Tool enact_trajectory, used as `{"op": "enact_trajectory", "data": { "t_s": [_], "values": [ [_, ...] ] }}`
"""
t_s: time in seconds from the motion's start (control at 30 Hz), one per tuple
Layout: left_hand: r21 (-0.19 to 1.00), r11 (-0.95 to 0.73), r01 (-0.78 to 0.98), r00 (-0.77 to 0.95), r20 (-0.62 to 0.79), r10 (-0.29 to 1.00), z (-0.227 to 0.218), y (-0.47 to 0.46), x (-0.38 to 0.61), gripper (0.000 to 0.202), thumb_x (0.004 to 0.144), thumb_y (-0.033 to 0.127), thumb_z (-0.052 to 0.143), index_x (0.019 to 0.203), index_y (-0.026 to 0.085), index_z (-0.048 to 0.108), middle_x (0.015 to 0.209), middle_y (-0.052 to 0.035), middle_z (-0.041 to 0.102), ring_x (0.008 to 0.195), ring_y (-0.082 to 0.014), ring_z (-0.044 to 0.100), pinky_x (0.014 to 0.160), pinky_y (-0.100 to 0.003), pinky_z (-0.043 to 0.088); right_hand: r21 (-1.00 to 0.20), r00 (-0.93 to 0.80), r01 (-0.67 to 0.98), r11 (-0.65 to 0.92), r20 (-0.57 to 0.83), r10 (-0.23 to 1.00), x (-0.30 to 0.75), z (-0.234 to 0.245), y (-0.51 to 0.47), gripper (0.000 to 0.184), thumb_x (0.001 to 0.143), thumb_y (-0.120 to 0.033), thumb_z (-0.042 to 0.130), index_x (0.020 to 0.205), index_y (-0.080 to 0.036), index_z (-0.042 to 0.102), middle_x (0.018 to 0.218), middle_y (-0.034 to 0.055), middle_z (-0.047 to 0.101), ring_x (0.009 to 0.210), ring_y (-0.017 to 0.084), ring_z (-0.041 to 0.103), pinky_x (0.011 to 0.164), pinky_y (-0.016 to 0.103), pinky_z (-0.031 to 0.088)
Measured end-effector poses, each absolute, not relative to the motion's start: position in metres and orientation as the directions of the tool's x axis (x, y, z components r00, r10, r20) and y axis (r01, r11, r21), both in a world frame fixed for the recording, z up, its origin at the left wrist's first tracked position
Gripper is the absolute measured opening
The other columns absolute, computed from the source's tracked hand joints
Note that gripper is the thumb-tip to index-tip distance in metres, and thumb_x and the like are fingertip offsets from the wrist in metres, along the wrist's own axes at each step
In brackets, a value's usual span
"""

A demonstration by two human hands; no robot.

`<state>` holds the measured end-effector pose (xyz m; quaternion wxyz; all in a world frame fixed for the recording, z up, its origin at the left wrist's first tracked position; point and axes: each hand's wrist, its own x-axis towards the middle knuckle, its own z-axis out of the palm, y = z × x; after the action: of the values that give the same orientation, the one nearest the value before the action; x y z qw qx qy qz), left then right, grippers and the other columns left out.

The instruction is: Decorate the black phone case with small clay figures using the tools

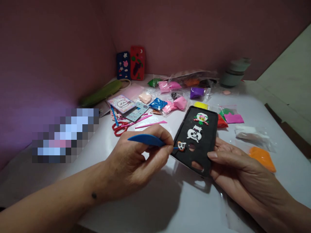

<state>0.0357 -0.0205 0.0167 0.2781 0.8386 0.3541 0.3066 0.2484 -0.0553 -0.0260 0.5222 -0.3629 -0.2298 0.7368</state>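
My left hand (145, 155) pinches a blue plastic modelling tool (145, 139), its broad blade pointing left. The thin tip reaches the edge of a small white and orange clay animal face (181, 146) on a black phone case (205, 142). In my right hand (235, 161) the case is held up at a tilt by its lower right edge, thumb on the front. Above the small face, the case carries a white clay figure with black features (194, 134) and a white, green and yellow figure (201, 118). Camera cutouts show near its lower end.
Red-handled scissors (120, 128) and a pink tool (151, 125) lie left of the case. Clay packets, such as blue (158, 104), purple (197, 93) and orange (262, 158), spread behind and right. Two decorated cases, blue (123, 65) and red (137, 63), lean against the wall.
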Motion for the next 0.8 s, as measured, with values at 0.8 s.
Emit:
{"op": "enact_trajectory", "data": {
  "t_s": [0.8],
  "values": [
    [0.712,-0.561,0.422,0.565,0.278,0.777,0.0159,-0.0221,0.0360,0.008,0.088,0.015,0.050,0.083,0.017,0.056,0.061,0.0048,0.054,0.048,-0.0045,0.050,0.045,-0.016,0.038,-0.734,-0.189,-0.581,-0.352,-0.299,0.935,0.2469,-0.0242,-0.0539,0.026,0.076,-0.012,0.063,0.098,-0.024,0.070,0.115,0.0074,0.068,0.102,0.024,0.064,0.081,0.033,0.057]
  ]
}}
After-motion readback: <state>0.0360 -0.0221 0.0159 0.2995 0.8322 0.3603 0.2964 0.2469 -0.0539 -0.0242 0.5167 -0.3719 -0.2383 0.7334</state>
